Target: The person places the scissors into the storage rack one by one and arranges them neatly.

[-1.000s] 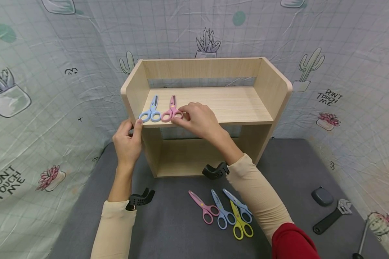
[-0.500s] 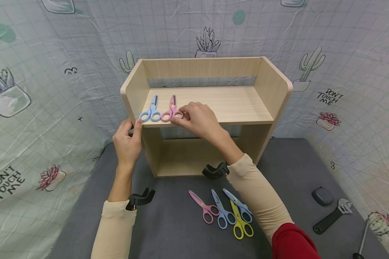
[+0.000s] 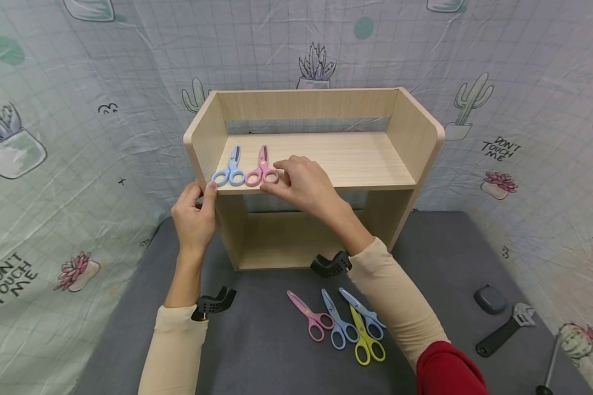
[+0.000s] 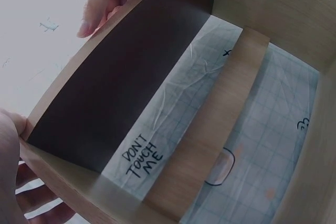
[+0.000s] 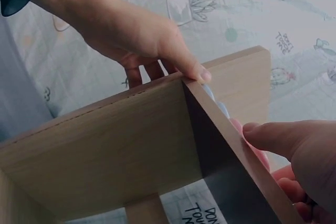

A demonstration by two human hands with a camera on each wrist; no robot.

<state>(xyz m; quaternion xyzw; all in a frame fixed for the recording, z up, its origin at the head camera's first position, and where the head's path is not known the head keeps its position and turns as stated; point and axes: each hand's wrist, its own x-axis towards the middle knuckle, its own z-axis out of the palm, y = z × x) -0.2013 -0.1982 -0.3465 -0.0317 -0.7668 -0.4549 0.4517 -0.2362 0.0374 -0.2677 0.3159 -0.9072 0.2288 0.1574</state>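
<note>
Here's the right hand (image 3: 306, 184), thumb and forefinger narrow about the right loop of the pink scissors (image 3: 263, 160), flat near the front lip of the wooden shelf (image 3: 336, 159), blades towards twelve. Blue scissors (image 3: 234, 159) lie just beside, at nine o'clock. The left hand (image 3: 194, 216) grips the eight o'clock corner; light nudges, loops level, should serve best.
</note>
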